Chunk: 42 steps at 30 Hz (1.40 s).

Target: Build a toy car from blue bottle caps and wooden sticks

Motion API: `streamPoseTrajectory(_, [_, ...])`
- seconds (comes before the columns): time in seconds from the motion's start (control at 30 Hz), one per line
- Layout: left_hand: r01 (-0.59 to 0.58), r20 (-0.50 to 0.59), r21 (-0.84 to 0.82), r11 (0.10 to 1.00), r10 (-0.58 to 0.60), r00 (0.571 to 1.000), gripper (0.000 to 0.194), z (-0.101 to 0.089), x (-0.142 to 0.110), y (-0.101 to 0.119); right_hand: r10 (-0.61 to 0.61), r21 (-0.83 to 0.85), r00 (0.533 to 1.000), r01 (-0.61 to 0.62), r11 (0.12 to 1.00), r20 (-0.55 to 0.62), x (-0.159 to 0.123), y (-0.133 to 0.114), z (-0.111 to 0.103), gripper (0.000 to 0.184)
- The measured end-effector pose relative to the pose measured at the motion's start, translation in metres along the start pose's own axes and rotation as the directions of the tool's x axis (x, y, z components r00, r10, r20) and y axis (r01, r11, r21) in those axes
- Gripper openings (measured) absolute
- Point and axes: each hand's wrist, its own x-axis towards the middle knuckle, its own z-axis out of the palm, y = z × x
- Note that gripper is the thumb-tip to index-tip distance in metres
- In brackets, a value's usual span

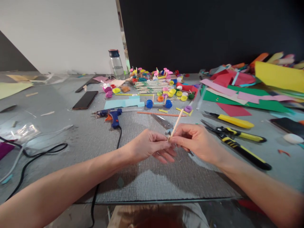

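Note:
Between my two hands, above the front middle of the table, a thin pale wooden stick (177,124) stands tilted, its top leaning right. My left hand (153,146) pinches at its lower end between thumb and forefinger, with the other fingers loosely spread below. The fingertips of my right hand (196,139) are closed on the stick just beside them. Whatever else lies at the pinch is too small to make out. Scissors (163,121) lie just beyond, their handles partly hidden by my hands. A blue glue gun (114,117) rests on its side to the left.
Yellow-black pliers (237,145) and a yellow cutter knife (229,120) lie right. Coloured paper (249,98) is piled behind them. Bottle caps (180,93) and sticks (152,85) cover the back middle, near a water bottle (116,65). A phone (85,100) and black cable (35,161) lie left.

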Motion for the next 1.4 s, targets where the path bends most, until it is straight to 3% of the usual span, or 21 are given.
streamPoseTrajectory(0.23, [0.005,0.038,-0.043,0.999,-0.003,0.999,0.029,0.000,0.000,0.000,0.103,0.178,0.990,-0.120,0.977,0.102,0.006,0.001,-0.002,0.018])
streamPoseTrajectory(0.37, [0.010,0.044,-0.053,0.999,-0.008,0.999,0.028,0.000,0.001,-0.001,0.104,0.247,0.991,-0.123,0.961,0.087,0.008,0.006,-0.001,0.022])
streamPoseTrajectory(0.53, [0.025,0.034,-0.038,0.999,-0.024,0.999,0.020,0.000,0.002,-0.002,0.111,0.201,0.990,-0.126,0.971,0.086,0.006,0.003,0.001,0.022])
streamPoseTrajectory(0.7, [0.062,0.118,0.026,0.998,-0.065,0.991,0.024,-0.006,0.000,0.003,0.159,0.184,0.982,-0.176,0.967,0.101,0.004,0.000,0.001,0.025])
streamPoseTrajectory(0.9, [-0.021,-0.033,0.245,0.969,0.029,0.999,0.024,-0.005,0.001,0.004,0.176,0.256,0.983,-0.184,0.949,0.055,0.005,0.002,0.002,0.027])
streamPoseTrajectory(1.07, [-0.079,-0.066,0.055,0.995,0.083,0.994,0.017,0.004,0.007,-0.007,0.149,0.227,0.989,-0.148,0.963,0.015,0.003,0.003,0.007,0.027])
streamPoseTrajectory(1.17, [-0.085,-0.070,-0.012,0.996,0.084,0.994,0.017,0.005,0.008,-0.010,0.132,0.170,0.991,-0.135,0.976,0.030,0.004,0.002,0.007,0.031])
streamPoseTrajectory(1.27, [-0.078,-0.086,-0.022,0.997,0.076,0.993,0.019,0.004,0.008,-0.010,0.092,0.056,0.995,-0.094,0.994,0.043,0.006,-0.005,-0.007,0.028])
streamPoseTrajectory(1.33, [-0.082,-0.110,-0.020,0.996,0.079,0.991,0.019,0.003,0.007,-0.009,0.025,-0.069,0.998,-0.029,0.997,-0.056,0.005,-0.011,-0.030,0.028])
streamPoseTrajectory(1.4, [-0.101,-0.137,-0.024,0.995,0.097,0.986,0.018,0.001,0.005,-0.007,-0.043,-0.319,0.972,-0.034,0.947,-0.231,-0.004,-0.012,-0.061,0.031])
